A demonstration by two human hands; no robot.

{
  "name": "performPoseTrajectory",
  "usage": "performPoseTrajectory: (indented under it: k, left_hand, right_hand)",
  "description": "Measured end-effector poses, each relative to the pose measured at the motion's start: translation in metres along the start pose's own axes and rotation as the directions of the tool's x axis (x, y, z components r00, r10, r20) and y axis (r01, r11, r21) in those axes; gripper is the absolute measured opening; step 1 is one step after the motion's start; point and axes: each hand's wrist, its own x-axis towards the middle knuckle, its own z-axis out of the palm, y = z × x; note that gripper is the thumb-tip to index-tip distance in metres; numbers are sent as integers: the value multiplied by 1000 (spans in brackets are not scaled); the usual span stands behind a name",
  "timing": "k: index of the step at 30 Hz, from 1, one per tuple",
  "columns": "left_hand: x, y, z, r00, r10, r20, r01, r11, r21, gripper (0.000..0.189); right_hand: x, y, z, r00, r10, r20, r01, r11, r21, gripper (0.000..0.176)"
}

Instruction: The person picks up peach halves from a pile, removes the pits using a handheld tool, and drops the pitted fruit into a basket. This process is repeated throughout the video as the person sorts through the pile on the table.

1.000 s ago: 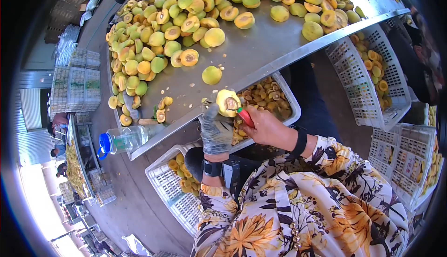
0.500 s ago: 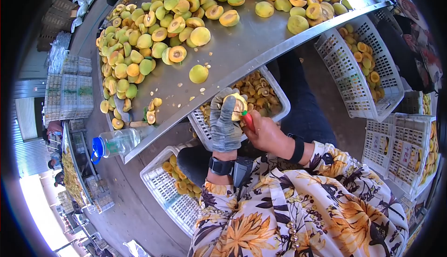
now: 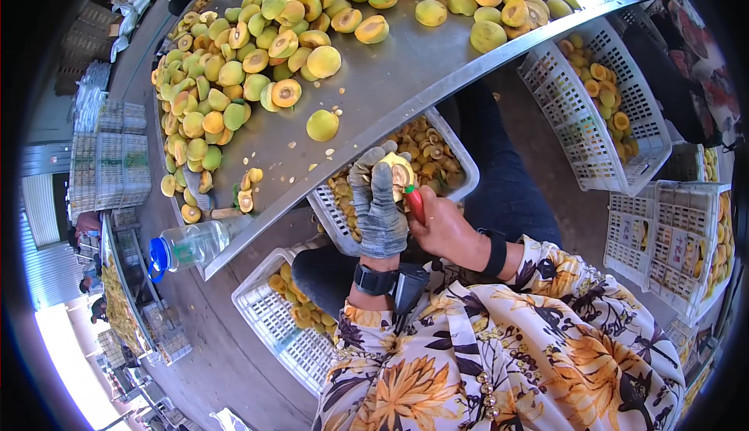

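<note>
My left hand, in a grey work glove, is closed around a cut yellow peach half, its cut face toward my right hand. My bare right hand grips the red handle of a small pitting knife with a green collar. The knife's tip is against the fruit's middle; the blade itself is mostly hidden. Directly below both hands stands a white plastic crate with cut fruit pieces in it. A single peach lies on the metal table, nearest my left hand.
Heaped peach halves cover the table's far side. A clear bottle with blue cap lies at the table corner. Other fruit crates stand at lower left and right, with stacked crates beyond. Another person's floral sleeve shows at right.
The view has shifted slightly, moving the table and fruit a little up and left. Both hands keep their grips, and the gloved fingers and peach half have turned slightly.
</note>
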Motion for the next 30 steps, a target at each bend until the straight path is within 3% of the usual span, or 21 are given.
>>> performPoseTrajectory:
  k: [2, 4, 5, 7, 8, 12, 15, 17, 20, 22, 23, 25, 27, 28, 29, 30]
  left_hand:
    - [0, 1, -4, 1000, 13, -13, -12, 1000, 21, 27]
    - [6, 8, -19, 984, -179, -3, 178, 981, -80, 27]
    - [9, 13, -26, 985, -173, -16, 171, 982, -81, 27]
    - [16, 27, -41, 939, -330, 94, 339, 936, -94, 29]
    - [18, 32, -48, 915, -396, 75, 402, 909, -106, 28]
    - [15, 41, -57, 938, -347, 19, 347, 935, -70, 28]
    - [5, 45, -50, 988, -144, -62, 146, 989, 18, 27]
    - [5, 41, -55, 984, -154, -89, 151, 988, -46, 25]
    - [11, 41, -69, 983, -170, -72, 176, 980, 88, 20]
    - [18, 39, -86, 955, -171, 242, 66, 919, 389, 15]
    - [19, 44, -81, 955, -172, 241, 67, 918, 391, 15]
    - [18, 58, -67, 876, -473, 99, 438, 863, 252, 14]
    - [17, 54, -67, 910, -404, 92, 369, 891, 264, 19]
    - [17, 51, -70, 906, -410, 108, 381, 899, 216, 23]
    - [17, 49, -73, 901, -416, 125, 393, 904, 170, 26]
    - [16, 45, -74, 900, -418, 121, 396, 902, 171, 26]
  right_hand:
    - [0, 2, 3, 1000, 18, 18, -19, 1000, 18, 29]
    - [5, 2, 7, 989, -3, 147, 10, 999, -42, 24]
    - [8, 2, 9, 987, -9, 160, 16, 999, -42, 24]
    - [15, 1, 14, 964, -147, 223, 165, 984, -65, 19]
    - [19, 0, 16, 958, -153, 243, 177, 981, -79, 17]
    - [31, -5, 13, 916, -267, 300, 290, 957, -33, 17]
    - [34, -11, 9, 891, -258, 375, 314, 945, -96, 17]
    - [33, -17, 6, 876, -241, 417, 297, 952, -75, 18]
    - [37, -14, 5, 840, -261, 477, 317, 948, -39, 19]
    - [38, -10, 3, 814, -294, 501, 349, 937, -18, 20]
    - [38, -8, 2, 791, -295, 536, 385, 921, -61, 20]
    - [36, -6, 3, 768, -292, 569, 418, 903, -101, 20]
    - [36, -11, 4, 768, -130, 627, 125, 991, 52, 14]
    - [36, -15, 2, 765, -132, 630, 126, 991, 54, 14]
    - [37, -28, -5, 677, 41, 735, -177, 978, 109, 11]
    - [37, -35, -9, 526, 173, 832, -470, 875, 115, 8]
